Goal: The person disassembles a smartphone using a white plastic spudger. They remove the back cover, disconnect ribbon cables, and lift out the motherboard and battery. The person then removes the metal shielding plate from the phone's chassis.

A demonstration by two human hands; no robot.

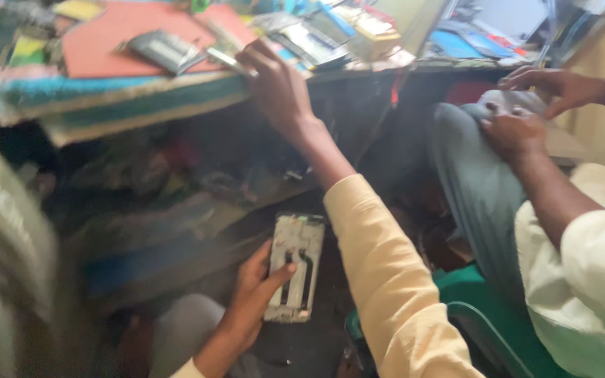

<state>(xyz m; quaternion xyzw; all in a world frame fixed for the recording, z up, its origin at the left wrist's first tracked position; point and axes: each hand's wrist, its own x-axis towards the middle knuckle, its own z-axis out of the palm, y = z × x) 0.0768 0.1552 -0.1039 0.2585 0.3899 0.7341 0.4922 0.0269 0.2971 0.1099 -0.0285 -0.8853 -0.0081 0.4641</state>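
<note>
Far left, blurred: a grey shape (1, 231) filling the near edge, too smeared to tell. Above it, a cluttered workbench (141, 105) with a red mat (106, 42) on top and a dark flat phone (166, 50) lying on the mat.

Lower middle: left hand (250, 297) wrapped around a stripped phone frame (294, 267), thumb across its face, fingers behind, clamped firmly on it. Frame held upright below the bench edge, pale and worn, with 2 dark slots down its middle, well apart from the things on the bench.

Upper middle: right hand (274, 84) stretched up to the bench edge in a pale yellow sleeve (379, 280), fingers closed together on a thin metal tool (231, 61). Tool pointing left over the edge of the red mat, just beside the dark phone.

Further right on the bench: a heap of phone parts and small boxes (344, 31), blurred.

Far right: another person seated on a green chair (484, 315), grey trousers (470, 175), white sleeve (582, 273), both of that person's hands resting near the raised knee.
</note>
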